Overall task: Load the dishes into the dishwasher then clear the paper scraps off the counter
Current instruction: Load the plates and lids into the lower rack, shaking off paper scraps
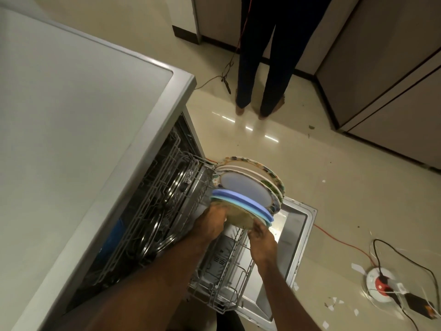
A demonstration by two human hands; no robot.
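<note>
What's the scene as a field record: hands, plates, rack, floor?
left hand: grips the beige plate at its left edge
right hand: holds the same plate at its near edge
beige plate: on edge over the rack, next to the blue plates
patterned plates: on edge behind the blue ones
rack: pulled out over the lowered door
floor: paper scraps lie scattered at right
</note>
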